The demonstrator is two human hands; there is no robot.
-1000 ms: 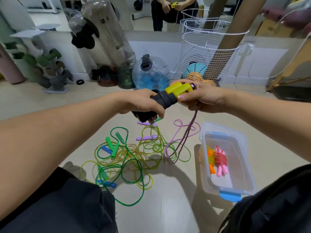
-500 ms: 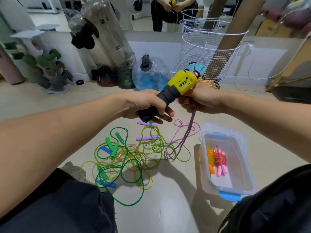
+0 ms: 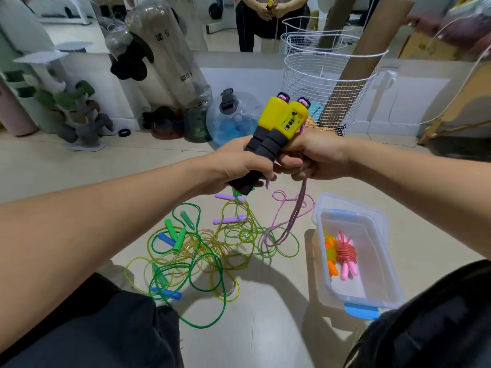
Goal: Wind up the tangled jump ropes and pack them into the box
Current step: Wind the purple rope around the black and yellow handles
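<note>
The two yellow handles (image 3: 283, 120), a second ago tipped sideways and staggered, are now standing upright and side by side. The left hand (image 3: 236, 166) is gripping the black foam of both, while the right hand (image 3: 316, 158) is curling round the pink rope (image 3: 297, 208) just below them. That rope is hanging to the floor beside the tangled pile (image 3: 202, 251). Winding looks ready to begin (handles paired first). The box (image 3: 382, 264), near right, is already holding two wound ropes.

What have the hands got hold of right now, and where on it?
The left hand grips the two yellow-and-black handles together, round their black foam grips. The right hand holds the pink rope just below the handles.
</note>
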